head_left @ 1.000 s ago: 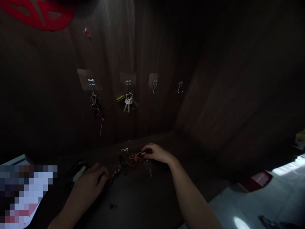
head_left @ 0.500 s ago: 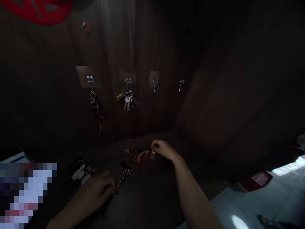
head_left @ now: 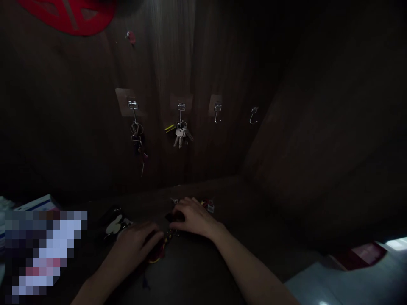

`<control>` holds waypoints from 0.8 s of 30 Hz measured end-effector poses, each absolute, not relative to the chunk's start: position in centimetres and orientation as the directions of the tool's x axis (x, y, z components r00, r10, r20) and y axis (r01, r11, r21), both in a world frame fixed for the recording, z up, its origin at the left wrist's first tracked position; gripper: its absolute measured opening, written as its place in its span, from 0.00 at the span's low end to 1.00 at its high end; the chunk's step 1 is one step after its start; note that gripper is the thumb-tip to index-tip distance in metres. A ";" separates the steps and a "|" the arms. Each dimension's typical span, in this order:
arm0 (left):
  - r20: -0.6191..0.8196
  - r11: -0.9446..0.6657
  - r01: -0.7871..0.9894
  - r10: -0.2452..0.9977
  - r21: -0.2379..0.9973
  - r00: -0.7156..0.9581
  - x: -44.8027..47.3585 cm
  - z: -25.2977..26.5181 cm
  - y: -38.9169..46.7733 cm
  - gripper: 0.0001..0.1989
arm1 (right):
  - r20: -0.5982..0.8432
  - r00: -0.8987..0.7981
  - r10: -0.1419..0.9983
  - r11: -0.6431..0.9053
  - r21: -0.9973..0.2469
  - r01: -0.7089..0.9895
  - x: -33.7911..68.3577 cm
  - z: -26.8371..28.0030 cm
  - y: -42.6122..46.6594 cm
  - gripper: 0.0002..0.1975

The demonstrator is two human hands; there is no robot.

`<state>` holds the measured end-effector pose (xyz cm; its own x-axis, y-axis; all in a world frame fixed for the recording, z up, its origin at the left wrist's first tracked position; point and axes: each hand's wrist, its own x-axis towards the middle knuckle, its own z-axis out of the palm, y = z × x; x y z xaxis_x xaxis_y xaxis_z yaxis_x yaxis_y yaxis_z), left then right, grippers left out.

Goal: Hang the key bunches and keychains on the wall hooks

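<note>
A colourful braided cord [head_left: 165, 243] with red, yellow and dark strands lies on the dark wooden shelf. My left hand [head_left: 140, 241] is closed on its near end, and a red-yellow loop sticks out below my fingers. Over the cord's middle, my right hand [head_left: 192, 218] curls its fingers and thumb around a dark brown piece [head_left: 170, 217], which is mostly hidden. A small metal clasp [head_left: 174, 233] shows by the right thumb. Beyond that hand, the cord's far end carries a red and clear charm [head_left: 210, 206]. A small key [head_left: 174, 201] lies behind my right fingers.
On the back wall, keys hang from the left hook [head_left: 133, 106] and the key bunch [head_left: 181, 134] from the second; two bare hooks [head_left: 218, 112] follow. A black-and-white item [head_left: 114, 224] and a box [head_left: 38, 204] are left. A red wheel-shaped thing [head_left: 76, 27] hangs above.
My right hand has left the cord's far end and moved left to its middle, nearer my left hand. My left hand has slid slightly over the near end. The view has shifted left.
</note>
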<state>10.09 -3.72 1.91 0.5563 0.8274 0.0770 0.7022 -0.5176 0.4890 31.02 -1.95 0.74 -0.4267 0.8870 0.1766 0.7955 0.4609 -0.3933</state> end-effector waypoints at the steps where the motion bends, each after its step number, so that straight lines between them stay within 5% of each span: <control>1: 0.098 -0.514 0.693 0.832 0.505 0.546 10.0 1.8 -3.7 0.13 | 0.155 -0.429 0.890 0.455 -0.386 0.803 30.9 0.6 -1.9 0.13; 8: 0.211 -0.513 0.628 0.844 0.586 0.492 9.9 0.7 -3.4 0.11 | 0.226 -0.425 0.876 0.480 -0.476 0.737 30.9 0.7 -1.8 0.04; 11: 0.238 -0.454 0.599 0.882 0.660 0.407 10.3 0.3 -3.4 0.11 | 0.266 -0.315 0.911 0.408 -0.696 0.591 30.7 0.9 -1.8 0.05; 15: 0.195 -0.333 0.511 0.932 0.792 0.306 11.0 0.7 -3.6 0.14 | 0.147 -0.248 0.958 0.193 -0.966 0.172 30.2 0.8 -1.7 0.11; 18: 0.121 -0.256 0.396 0.935 0.882 0.334 11.6 1.0 -3.9 0.15 | 0.124 -0.255 0.959 0.108 -0.991 -0.075 29.8 1.0 -1.7 0.14; 24: -0.003 -0.085 0.215 0.925 0.973 0.379 12.1 1.2 -4.1 0.16 | 0.126 -0.231 0.965 0.088 -0.982 -0.168 29.2 1.2 -1.8 0.15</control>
